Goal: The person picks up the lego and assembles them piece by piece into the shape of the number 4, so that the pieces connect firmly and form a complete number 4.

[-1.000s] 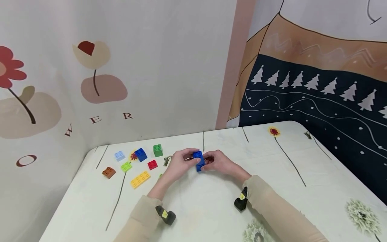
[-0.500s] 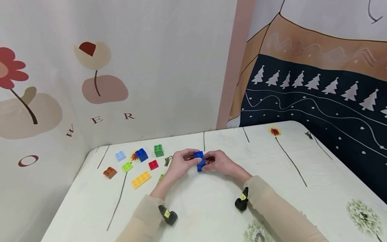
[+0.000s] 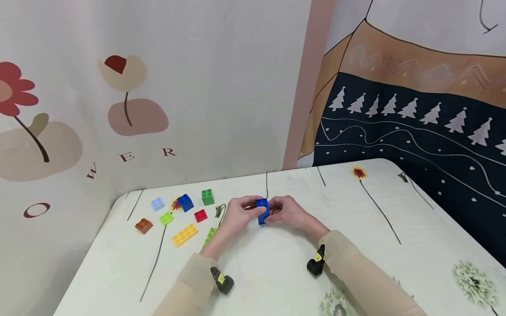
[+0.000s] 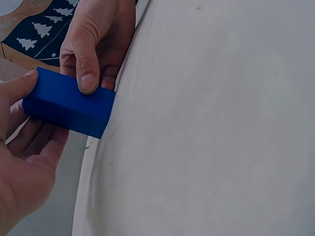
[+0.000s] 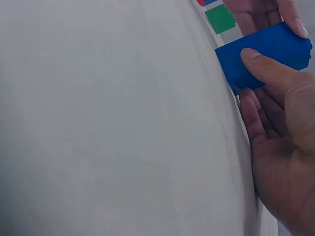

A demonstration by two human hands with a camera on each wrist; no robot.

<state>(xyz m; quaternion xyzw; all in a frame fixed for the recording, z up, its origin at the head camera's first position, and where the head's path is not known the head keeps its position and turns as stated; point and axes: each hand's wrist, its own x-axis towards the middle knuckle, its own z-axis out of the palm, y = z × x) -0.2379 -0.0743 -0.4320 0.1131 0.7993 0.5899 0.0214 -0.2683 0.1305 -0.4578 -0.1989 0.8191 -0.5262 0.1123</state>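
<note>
Two blue toy building bricks stand stacked at the middle of the table. A fine seam runs between them in both wrist views, and their sides line up. My left hand (image 3: 239, 216) grips the upper blue brick (image 4: 48, 93) between thumb and fingers, its studs uncovered in the head view. From the right, my right hand (image 3: 290, 211) pinches the lower blue brick (image 5: 231, 61), the thumb laid flat on its near side. Fingers hide part of the stack's far side.
Left of my hands lie loose bricks: green (image 3: 207, 197), red (image 3: 200, 215), another blue one (image 3: 185, 202), light blue (image 3: 157, 204), lime (image 3: 166, 217), brown (image 3: 144, 225) and long yellow (image 3: 184, 235). My left forearm partly covers a long lime brick (image 3: 209, 235). A printed cloth (image 3: 276, 272) covers the table.
The upper blue brick has come into line with the lower one; a step between them showed earlier. The left hand has shifted slightly right and down, uncovering more of the long lime brick.
</note>
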